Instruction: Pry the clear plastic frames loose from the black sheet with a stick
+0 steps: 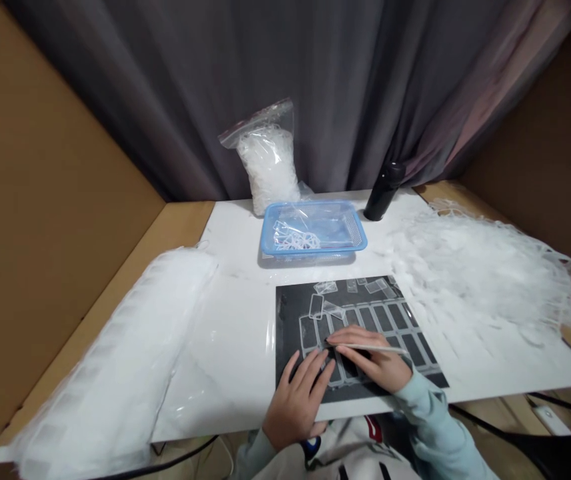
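The grid (405, 331) lies flat on the dark mat (289, 310), near the front edge of the bench (235, 320). As I read it from here, the step is working the tool (388, 349) along the grid's edges, so I'd press down close to the tip, use short, light strokes and go easy at the corners, where thin strips could tear. The right grip (380, 365) is closed round the tool, thumb against fingers, with the shaft low and nearly level; the fingers hide most of the tip, so a steeper angle might help me see it. The left grip (297, 399) is spread and holds nothing, its fingers resting over the grid's lower left part. Loose frames (325, 287) lie beyond on the mat, and farther back stands the basket (313, 253)
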Demonstrator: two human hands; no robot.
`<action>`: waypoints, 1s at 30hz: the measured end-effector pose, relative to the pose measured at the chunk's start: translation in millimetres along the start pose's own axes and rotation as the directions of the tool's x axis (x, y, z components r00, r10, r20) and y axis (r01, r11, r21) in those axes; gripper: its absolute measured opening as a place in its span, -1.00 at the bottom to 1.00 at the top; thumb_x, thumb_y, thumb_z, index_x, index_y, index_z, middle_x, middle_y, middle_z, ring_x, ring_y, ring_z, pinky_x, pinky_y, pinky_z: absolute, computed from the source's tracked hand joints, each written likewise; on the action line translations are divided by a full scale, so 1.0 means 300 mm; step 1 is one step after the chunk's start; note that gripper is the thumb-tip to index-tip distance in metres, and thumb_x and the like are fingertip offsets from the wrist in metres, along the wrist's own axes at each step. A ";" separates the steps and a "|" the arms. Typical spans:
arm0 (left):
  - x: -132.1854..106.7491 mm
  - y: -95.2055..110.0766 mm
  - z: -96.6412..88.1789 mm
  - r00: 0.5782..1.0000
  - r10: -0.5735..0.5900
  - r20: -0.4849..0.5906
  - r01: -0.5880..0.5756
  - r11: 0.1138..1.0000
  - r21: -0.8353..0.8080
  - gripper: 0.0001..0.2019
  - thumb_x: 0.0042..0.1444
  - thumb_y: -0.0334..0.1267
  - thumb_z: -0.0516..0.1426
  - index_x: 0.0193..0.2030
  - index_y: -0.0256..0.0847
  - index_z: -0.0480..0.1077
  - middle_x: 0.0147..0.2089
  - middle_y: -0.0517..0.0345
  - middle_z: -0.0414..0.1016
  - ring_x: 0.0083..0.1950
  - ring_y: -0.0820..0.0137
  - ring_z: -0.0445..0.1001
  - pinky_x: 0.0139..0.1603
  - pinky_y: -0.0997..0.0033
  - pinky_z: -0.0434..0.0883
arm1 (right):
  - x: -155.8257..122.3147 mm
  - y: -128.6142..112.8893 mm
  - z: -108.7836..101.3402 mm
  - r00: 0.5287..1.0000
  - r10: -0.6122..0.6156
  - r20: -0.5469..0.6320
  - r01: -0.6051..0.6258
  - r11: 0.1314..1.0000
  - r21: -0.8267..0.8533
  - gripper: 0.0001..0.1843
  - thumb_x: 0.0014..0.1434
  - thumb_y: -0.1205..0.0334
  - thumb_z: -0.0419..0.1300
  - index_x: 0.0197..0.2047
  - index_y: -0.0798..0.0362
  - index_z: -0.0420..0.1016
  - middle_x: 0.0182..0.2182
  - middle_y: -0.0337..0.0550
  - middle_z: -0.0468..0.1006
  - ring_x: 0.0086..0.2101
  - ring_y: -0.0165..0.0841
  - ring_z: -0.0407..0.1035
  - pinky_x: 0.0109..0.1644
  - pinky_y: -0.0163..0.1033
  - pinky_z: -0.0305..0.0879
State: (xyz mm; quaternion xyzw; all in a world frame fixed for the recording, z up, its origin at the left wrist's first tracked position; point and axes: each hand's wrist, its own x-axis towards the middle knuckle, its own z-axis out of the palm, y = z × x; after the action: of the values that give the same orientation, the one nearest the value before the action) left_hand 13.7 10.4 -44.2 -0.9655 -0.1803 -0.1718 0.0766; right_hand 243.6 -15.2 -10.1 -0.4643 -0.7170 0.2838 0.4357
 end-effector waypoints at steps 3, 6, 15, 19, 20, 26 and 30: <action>0.022 0.007 -0.007 1.000 -0.019 0.001 0.019 1.000 0.007 -0.32 0.14 0.14 0.01 0.27 -0.30 0.27 0.28 -0.05 0.29 0.31 0.19 0.16 0.35 0.13 -0.11 | -0.002 0.010 0.007 1.000 -0.017 0.008 0.017 1.000 0.005 -0.76 0.33 0.28 0.11 -0.02 0.05 0.55 -0.14 -0.06 0.60 -0.08 -0.33 0.45 0.04 -0.20 0.39; 0.033 0.012 -0.015 0.998 -0.047 -0.030 0.048 0.999 0.006 -0.33 0.11 0.13 0.03 0.23 -0.30 0.32 0.24 -0.04 0.35 0.25 0.23 0.23 0.28 0.21 -0.01 | 0.002 0.016 0.007 0.999 -0.029 0.023 0.029 0.999 -0.016 -0.75 0.34 0.26 0.09 -0.02 0.07 0.55 -0.13 -0.04 0.60 -0.06 -0.31 0.44 0.06 -0.17 0.39; 0.039 0.021 -0.013 0.994 -0.092 -0.059 0.092 0.996 0.001 -0.36 0.02 0.09 0.09 0.18 -0.26 0.36 0.19 -0.02 0.41 0.18 0.25 0.28 0.16 0.24 0.07 | 0.000 0.043 0.017 0.992 -0.115 0.049 0.119 0.988 -0.096 -0.72 0.38 0.25 0.04 0.03 0.09 0.51 -0.05 -0.02 0.57 -0.05 -0.33 0.43 0.06 -0.17 0.38; 0.035 0.023 -0.003 0.992 -0.121 -0.042 0.120 0.993 -0.016 -0.31 -0.01 0.16 0.11 0.19 -0.23 0.35 0.15 -0.05 0.43 0.14 0.20 0.31 0.14 0.23 0.04 | -0.002 0.044 0.031 0.988 -0.108 0.110 0.130 0.968 -0.214 -0.69 0.40 0.20 -0.01 0.02 0.07 0.51 -0.07 -0.04 0.58 -0.08 -0.32 0.40 0.02 -0.20 0.37; 0.034 0.024 -0.002 0.991 -0.126 -0.035 0.125 0.992 -0.019 -0.30 -0.01 0.17 0.11 0.20 -0.23 0.34 0.14 -0.05 0.44 0.14 0.20 0.32 0.13 0.22 0.03 | -0.001 0.043 0.034 0.988 -0.103 0.118 0.129 0.962 -0.239 -0.69 0.40 0.19 -0.02 0.02 0.06 0.51 -0.09 -0.05 0.58 -0.09 -0.31 0.40 0.01 -0.20 0.37; 0.031 0.031 -0.008 0.986 -0.165 0.022 0.165 0.986 -0.024 -0.33 0.01 0.13 0.12 0.22 -0.19 0.32 0.20 -0.02 0.40 0.14 0.22 0.32 0.08 0.21 0.04 | 0.031 0.030 0.017 0.979 -0.192 0.064 0.202 0.947 -0.250 -0.64 0.42 0.20 -0.10 0.02 0.15 0.47 -0.11 0.06 0.55 -0.07 -0.27 0.35 0.02 -0.17 0.38; 0.029 0.031 -0.012 0.985 -0.163 0.061 0.164 0.986 -0.019 -0.30 0.01 0.13 0.13 0.25 -0.17 0.29 0.23 0.01 0.37 0.16 0.21 0.31 0.10 0.21 0.05 | 0.053 0.013 -0.014 0.986 -0.168 0.005 0.166 0.965 -0.205 -0.69 0.40 0.26 -0.05 0.01 0.13 0.47 -0.17 0.01 0.57 -0.13 -0.31 0.39 -0.04 -0.21 0.40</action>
State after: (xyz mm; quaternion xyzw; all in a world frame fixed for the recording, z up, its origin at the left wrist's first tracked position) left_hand 23.6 3.9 -38.4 -0.9529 -0.2590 -0.1511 0.0452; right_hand 246.0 0.8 -5.7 -0.4464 -0.7762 0.1677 0.4125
